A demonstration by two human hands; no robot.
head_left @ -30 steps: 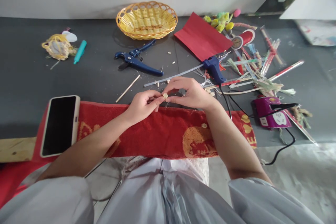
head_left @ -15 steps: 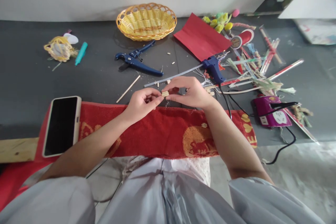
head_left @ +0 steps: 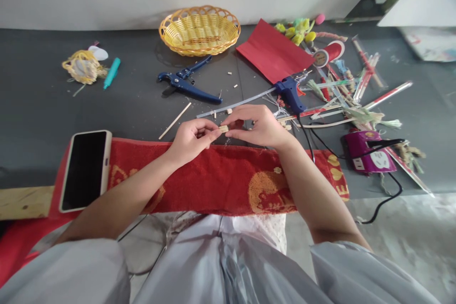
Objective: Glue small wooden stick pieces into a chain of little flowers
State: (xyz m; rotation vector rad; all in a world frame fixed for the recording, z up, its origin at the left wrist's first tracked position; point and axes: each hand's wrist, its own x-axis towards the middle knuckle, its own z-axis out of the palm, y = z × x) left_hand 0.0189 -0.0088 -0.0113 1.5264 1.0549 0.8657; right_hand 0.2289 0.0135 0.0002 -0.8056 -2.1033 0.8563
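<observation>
Over the front edge of the grey table, a small pale block of short wooden stick pieces (head_left: pixel 223 128) is held up between my hands. My left hand (head_left: pixel 192 140) pinches its left end between thumb and fingertips. At the right end, the thumb and index finger of my right hand (head_left: pixel 261 126) close about the block. Just beyond the fingers lie tiny cut stick pieces (head_left: pixel 229 111) and a clear glue stick (head_left: pixel 237 103) that runs into a blue glue gun (head_left: pixel 290 92). A thin wooden stick (head_left: pixel 174 121) rests left of my hands.
Blue-handled cutters (head_left: pixel 188 85) lie before a yellow wicker basket (head_left: pixel 199 33). Red paper (head_left: pixel 272 52), a red thread spool (head_left: pixel 331 53) and craft scraps crowd the right, beside a purple power socket (head_left: pixel 370 152) with black cords. A phone (head_left: pixel 85 171) lies on the red towel (head_left: pixel 213 180).
The camera view has shifted very slightly. Both hands keep nearly the same pose around the small wooden block.
</observation>
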